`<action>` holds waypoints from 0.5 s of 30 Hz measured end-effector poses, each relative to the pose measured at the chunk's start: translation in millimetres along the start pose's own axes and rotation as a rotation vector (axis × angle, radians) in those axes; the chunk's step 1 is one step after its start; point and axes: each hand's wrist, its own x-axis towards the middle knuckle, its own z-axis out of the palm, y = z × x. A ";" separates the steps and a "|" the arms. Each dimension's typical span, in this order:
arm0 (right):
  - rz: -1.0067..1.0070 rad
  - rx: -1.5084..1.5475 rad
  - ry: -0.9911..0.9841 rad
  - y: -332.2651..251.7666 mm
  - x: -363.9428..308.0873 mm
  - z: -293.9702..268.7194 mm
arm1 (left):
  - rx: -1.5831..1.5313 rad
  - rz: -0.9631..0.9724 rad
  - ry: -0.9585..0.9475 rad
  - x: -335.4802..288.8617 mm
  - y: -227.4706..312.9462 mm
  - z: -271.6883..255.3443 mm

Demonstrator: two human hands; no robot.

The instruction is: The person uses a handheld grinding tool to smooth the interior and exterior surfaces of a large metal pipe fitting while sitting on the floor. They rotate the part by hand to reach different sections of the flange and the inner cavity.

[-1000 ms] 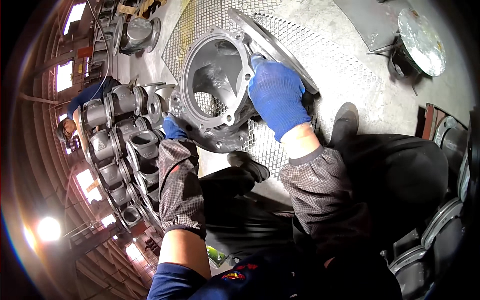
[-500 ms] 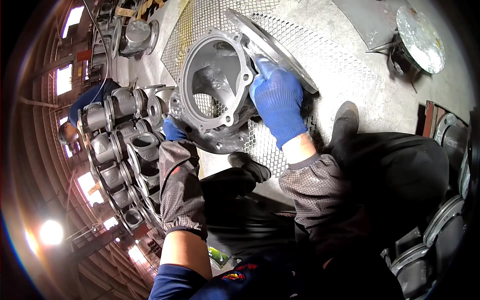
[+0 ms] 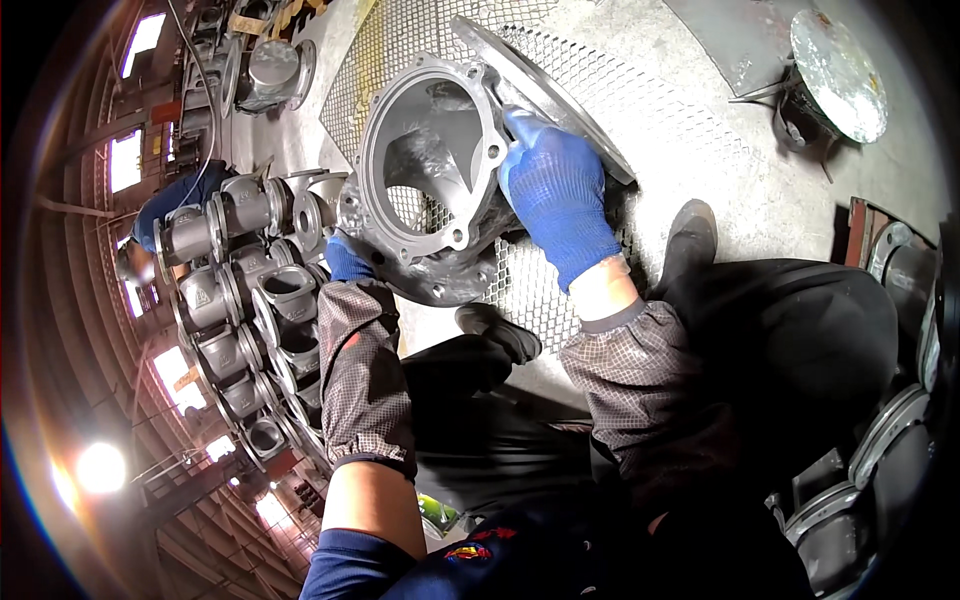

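A large grey cast-metal valve body (image 3: 420, 160) stands in front of me, its round bolt-holed opening facing up toward me. My left hand (image 3: 347, 258), in a blue glove, grips the edge of its near left flange; most of its fingers are hidden. My right hand (image 3: 555, 185), also gloved in blue, curls around the body's right side, between the bolt-holed rim and the wide right flange (image 3: 545, 90). Part of the right fingers is hidden behind the casting. Through the opening, mesh shows beneath the body.
Metal mesh (image 3: 660, 125) lies on the floor under the casting. Stacked valve bodies (image 3: 245, 285) stand at left, with a person (image 3: 180, 215) bending beyond them. More castings (image 3: 890, 440) sit at lower right. A round-topped metal stand (image 3: 838, 75) is at far right. My shoes flank the work.
My right hand and wrist have shifted and turned slightly against the casting. My left hand and the valve body stay in place. The person at the left has moved a little.
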 end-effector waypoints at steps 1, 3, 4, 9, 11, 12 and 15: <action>-0.056 -0.024 0.004 4.0 0.9 2.7 | 0.001 0.001 0.002 -0.4 -0.8 -1.2; -0.105 -0.031 -0.009 5.8 1.0 3.4 | 0.000 0.003 0.007 -0.3 -0.6 -3.6; -0.099 -0.015 -0.028 4.5 0.7 2.3 | 0.001 0.001 0.013 -0.9 -0.4 -6.0; -0.034 -0.157 0.025 -8.9 -1.7 -8.4 | 0.005 0.001 0.000 -0.4 -0.2 1.3; -0.005 -0.204 -0.007 -13.1 -0.9 -6.0 | 0.006 0.004 0.007 0.4 -0.5 -0.9; -0.001 -0.212 -0.002 -13.9 -1.9 -3.7 | 0.003 0.006 0.009 0.7 -0.5 -2.2; 0.011 -0.214 0.029 -12.6 -4.3 2.8 | 0.004 0.001 0.009 0.4 -0.9 -3.1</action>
